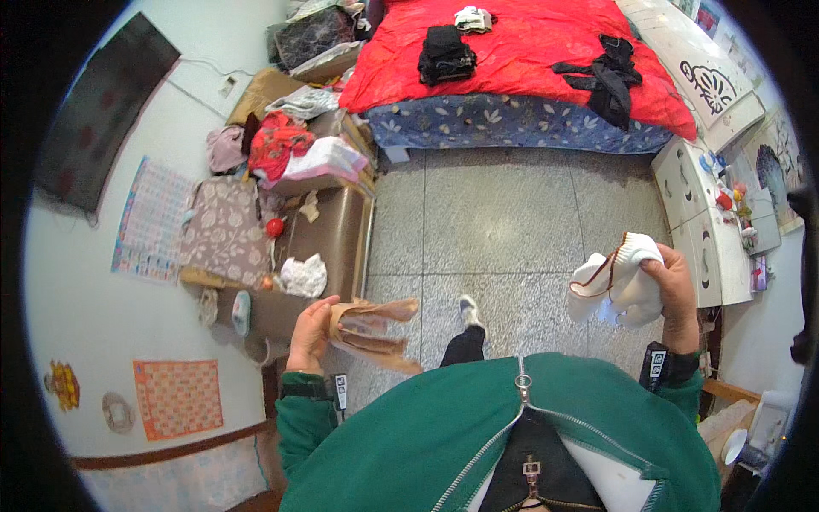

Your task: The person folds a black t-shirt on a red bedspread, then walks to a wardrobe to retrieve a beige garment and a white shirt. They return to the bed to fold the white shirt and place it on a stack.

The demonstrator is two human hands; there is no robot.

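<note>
My left hand (pixel 311 333), at the lower left, holds the gathered end of a thin tan fabric item (pixel 374 333), perhaps sheer stockings, whose loose ends spread to the right. At the right, my right hand (pixel 673 281) grips white knit fabric (pixel 624 281) with brown edging, possibly socks or gloves; it hangs over the floor. The two hands are wide apart. Ahead, folded black clothes (pixel 446 56) and a small white folded stack (pixel 473 20) lie on the red bedspread (pixel 518 57). A rumpled black garment (pixel 611 77) drapes over the bed's near edge.
A brown sofa (pixel 329 224) stands left, with a white crumpled cloth (pixel 303 275) and a red garment (pixel 276 144) among piled clothes. White drawers (pixel 694 217) stand right, with small items on top. Gray floor tiles (pixel 499 211) lie between them; one of my shoes (pixel 469 310) shows below.
</note>
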